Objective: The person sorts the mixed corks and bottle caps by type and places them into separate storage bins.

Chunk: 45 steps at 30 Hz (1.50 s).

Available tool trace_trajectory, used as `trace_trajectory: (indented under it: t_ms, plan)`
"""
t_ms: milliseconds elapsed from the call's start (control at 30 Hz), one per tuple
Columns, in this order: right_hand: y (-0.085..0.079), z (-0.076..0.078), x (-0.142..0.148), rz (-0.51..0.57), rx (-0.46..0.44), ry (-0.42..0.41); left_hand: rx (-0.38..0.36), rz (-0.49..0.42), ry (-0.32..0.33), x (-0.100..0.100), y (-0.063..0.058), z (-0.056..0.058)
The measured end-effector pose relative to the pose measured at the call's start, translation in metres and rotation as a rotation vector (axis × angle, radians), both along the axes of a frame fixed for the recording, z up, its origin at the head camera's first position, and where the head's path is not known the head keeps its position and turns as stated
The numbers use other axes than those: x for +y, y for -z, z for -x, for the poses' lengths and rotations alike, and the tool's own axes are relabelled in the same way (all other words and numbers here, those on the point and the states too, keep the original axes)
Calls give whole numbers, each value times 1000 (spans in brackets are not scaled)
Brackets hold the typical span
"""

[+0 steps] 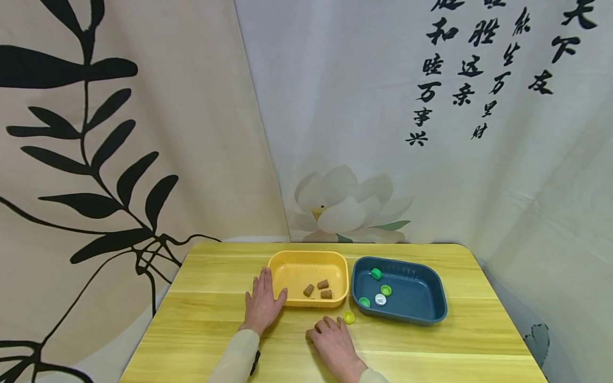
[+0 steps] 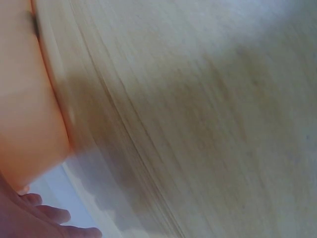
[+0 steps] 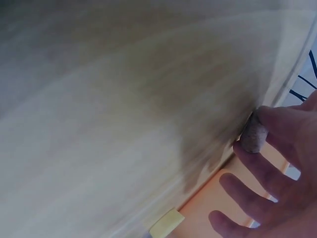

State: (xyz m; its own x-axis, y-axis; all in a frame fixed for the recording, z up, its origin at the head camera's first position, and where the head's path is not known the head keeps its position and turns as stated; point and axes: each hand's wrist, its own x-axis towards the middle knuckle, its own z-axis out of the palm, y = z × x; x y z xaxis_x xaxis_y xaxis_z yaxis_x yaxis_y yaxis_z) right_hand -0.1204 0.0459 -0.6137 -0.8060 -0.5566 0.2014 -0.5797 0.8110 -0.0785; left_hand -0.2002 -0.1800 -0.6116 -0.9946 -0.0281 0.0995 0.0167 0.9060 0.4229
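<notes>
In the right wrist view a cork point(image 3: 254, 135) is pinched between the thumb and forefinger of my right hand point(image 1: 333, 343), low over the table in front of the yellow tray point(image 1: 278, 304). From the head view that cork is hidden under the fingers. My left hand point(image 1: 264, 303) lies with straight, spread fingers along the left side of the yellow tray, its thumb at the front left corner. Inside this tray are three corks point(image 1: 326, 294). A yellow bottle cap point(image 1: 348, 317) rests on the table just beyond the right fingertips.
To the right stands a dark blue tray point(image 1: 421, 290) with several caps, among them a green cap point(image 1: 375, 273) and a white cap point(image 1: 380, 299). The wooden table point(image 1: 201, 319) ends at printed curtains point(image 1: 230, 133) behind.
</notes>
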Motion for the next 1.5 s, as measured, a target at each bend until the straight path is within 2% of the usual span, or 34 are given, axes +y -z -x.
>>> trace_trajectory:
  t_ms: [333,733,1033,1200,1500]
  plan:
    - [-3,-1,4,73,87,-13,17,1,3,0,0,1]
    - [-20,-1,9,146,165,-16,19,5,-2,1,-2,0]
    - [-37,8,19,258,175,0,21,5,2,2,-1,1]
    - [-43,13,24,277,178,33,27,-8,3,2,-1,0]
    - [-46,35,27,395,218,94,21,-9,3,1,0,1]
